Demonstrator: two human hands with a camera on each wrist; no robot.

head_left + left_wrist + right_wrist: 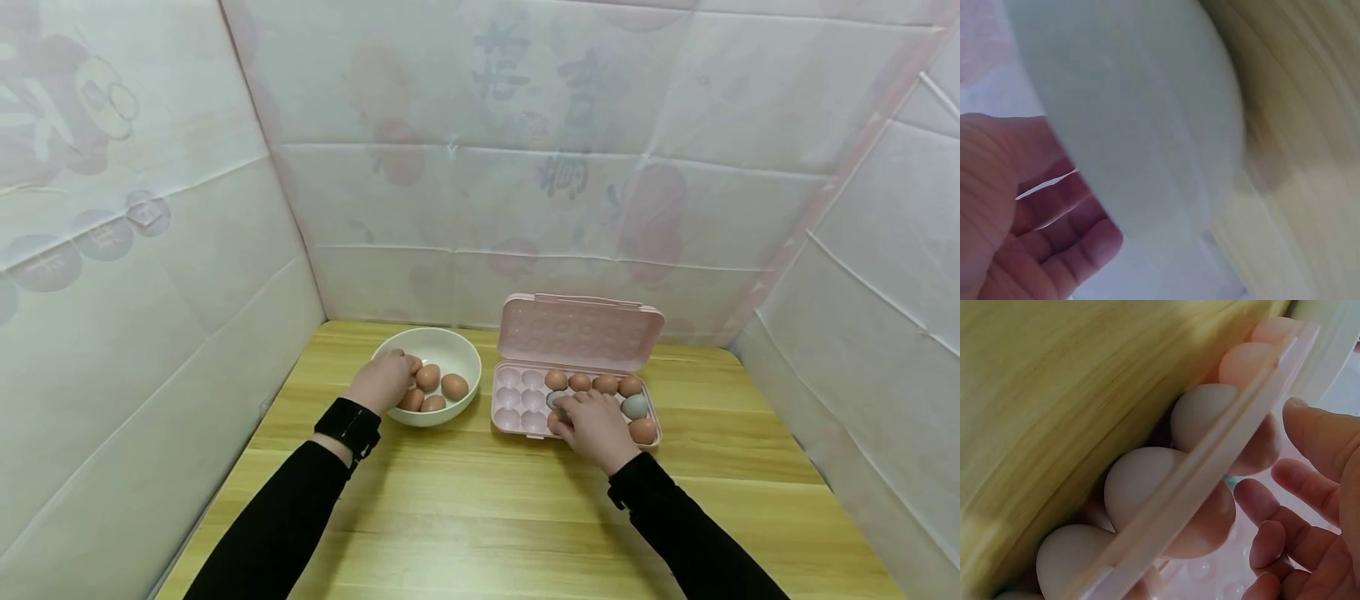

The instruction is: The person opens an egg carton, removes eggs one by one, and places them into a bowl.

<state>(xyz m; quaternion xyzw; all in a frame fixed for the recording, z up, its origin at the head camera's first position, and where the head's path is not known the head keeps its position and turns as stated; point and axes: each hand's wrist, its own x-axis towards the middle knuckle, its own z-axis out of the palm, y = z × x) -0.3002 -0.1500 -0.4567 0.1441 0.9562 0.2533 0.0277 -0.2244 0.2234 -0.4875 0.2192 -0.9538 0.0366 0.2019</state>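
My left hand (381,380) reaches over the near-left rim of a cream bowl (467,350). Its fingers curl at a brown egg (416,365) inside; in the left wrist view the bowl's wall hides the fingertips. Several more brown eggs (454,387) lie in the bowl. Over a pink egg carton (517,432) with its lid raised, my right hand (596,425) has thumb and fingers apart. The fingertips touch a pale greenish egg (552,399) in the middle row, partly covered by them. Its thumb is beside a brown egg (553,422) in the front row.
Brown eggs (580,382) fill the carton's back row on the right, and another pale egg (634,407) sits at its right side. The left cups (507,397) hold no eggs. Printed white sheets (525,208) wall in the wooden table (465,517).
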